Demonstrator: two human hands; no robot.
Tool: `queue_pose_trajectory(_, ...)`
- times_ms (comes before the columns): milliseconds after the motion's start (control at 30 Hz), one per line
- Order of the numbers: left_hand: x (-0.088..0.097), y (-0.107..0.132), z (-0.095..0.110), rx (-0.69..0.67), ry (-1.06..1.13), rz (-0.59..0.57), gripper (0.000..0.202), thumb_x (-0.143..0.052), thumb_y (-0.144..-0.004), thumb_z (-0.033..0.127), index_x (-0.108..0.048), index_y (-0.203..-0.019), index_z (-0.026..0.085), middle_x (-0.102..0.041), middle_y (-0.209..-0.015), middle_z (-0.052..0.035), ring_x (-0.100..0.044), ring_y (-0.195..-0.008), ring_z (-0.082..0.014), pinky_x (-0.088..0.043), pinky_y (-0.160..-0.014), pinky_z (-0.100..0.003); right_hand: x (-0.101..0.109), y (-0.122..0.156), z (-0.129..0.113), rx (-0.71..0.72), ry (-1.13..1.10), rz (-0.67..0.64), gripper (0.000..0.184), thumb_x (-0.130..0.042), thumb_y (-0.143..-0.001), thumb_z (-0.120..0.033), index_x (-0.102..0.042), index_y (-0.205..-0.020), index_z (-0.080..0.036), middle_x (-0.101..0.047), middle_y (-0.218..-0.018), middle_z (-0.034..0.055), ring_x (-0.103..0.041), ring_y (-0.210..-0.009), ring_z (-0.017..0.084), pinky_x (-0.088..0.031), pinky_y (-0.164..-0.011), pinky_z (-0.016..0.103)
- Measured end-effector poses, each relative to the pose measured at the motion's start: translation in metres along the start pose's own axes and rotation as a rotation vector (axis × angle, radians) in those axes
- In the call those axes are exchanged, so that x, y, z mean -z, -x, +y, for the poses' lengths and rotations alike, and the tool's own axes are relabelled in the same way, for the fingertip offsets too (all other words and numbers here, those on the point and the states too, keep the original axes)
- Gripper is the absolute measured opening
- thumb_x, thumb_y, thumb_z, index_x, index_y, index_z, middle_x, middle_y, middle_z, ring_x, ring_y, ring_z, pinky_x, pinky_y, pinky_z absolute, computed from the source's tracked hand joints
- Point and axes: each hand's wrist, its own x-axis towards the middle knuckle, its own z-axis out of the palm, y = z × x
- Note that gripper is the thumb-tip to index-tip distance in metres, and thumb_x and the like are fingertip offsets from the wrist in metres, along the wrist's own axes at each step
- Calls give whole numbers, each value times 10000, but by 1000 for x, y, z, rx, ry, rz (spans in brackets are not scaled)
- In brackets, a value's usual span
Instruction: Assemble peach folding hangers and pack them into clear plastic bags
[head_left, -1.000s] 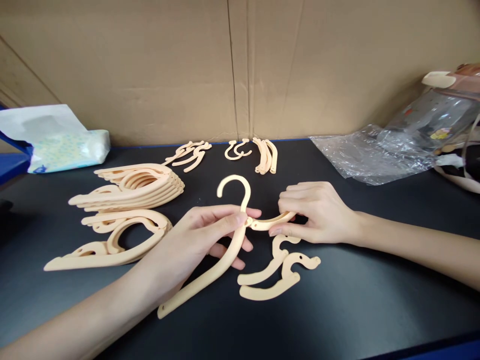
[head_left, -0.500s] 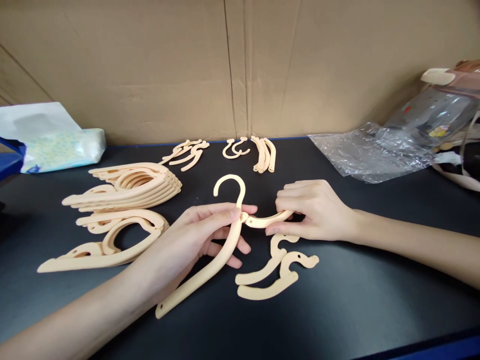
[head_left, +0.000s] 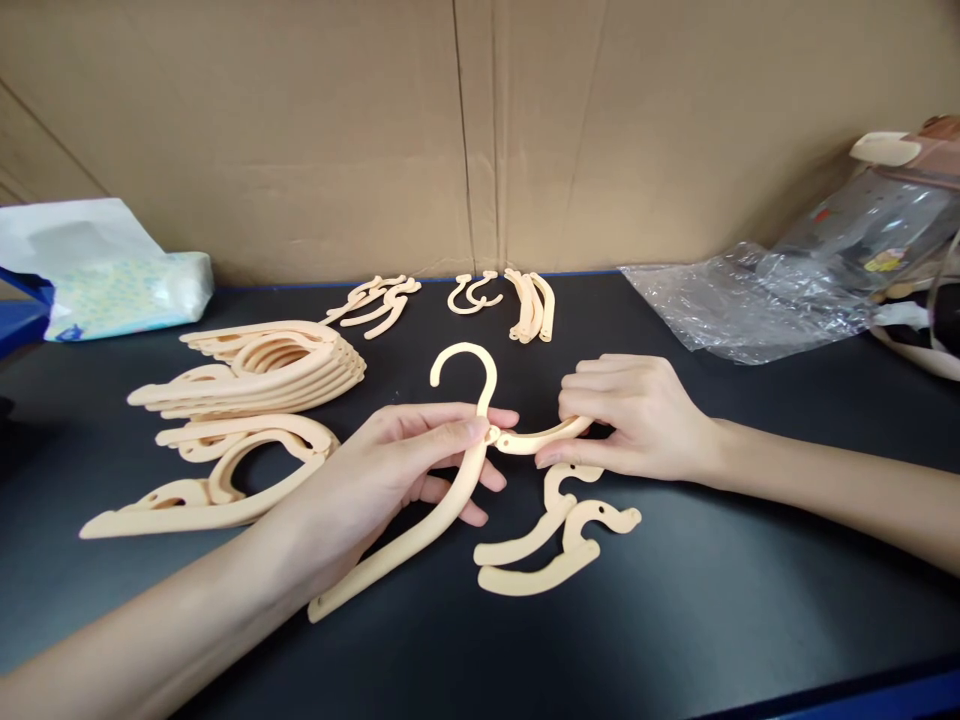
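A cream plastic folding hanger point(head_left: 450, 505) hangs between my two hands over the black table. My left hand point(head_left: 431, 445) pinches it at the central joint, where the hook point(head_left: 489, 375) meets the arms; the hook points up. My right hand point(head_left: 637, 415) is closed around the outer part of the hanger's right arm, whose far end is hidden in the fingers. The left arm of the hanger slants down toward the near left. Two loose curved end pieces point(head_left: 541, 580) with small holes lie on the table just below my right hand.
Folded hangers point(head_left: 292, 365) are stacked at the left, with another folded hanger point(head_left: 225, 510) nearer. Along the back lie end pieces point(head_left: 386, 305), two hooks point(head_left: 472, 295) and curved arms point(head_left: 531, 305). A tissue pack point(head_left: 135, 290), clear plastic bag point(head_left: 712, 310) and bottle point(head_left: 862, 220) stand at the sides.
The hanger's left arm has swung slightly up at its near end. Both hands keep their grip and are nearly unmoved; the whole view has shifted a little.
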Motion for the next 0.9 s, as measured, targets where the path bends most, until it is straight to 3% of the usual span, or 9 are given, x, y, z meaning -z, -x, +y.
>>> queue_pose_trajectory(900,-3,-1,0,-46,-54,39,170,-733,-849,334,-795,-996,276,-751,-699,-11,-674,-666,-118,-605,-594,-164,-1,2,1,6,56,9,557,-543,-935,-577,-497,-555,-173,-436,-527,-48,-372,-514,90,-289,-536,268)
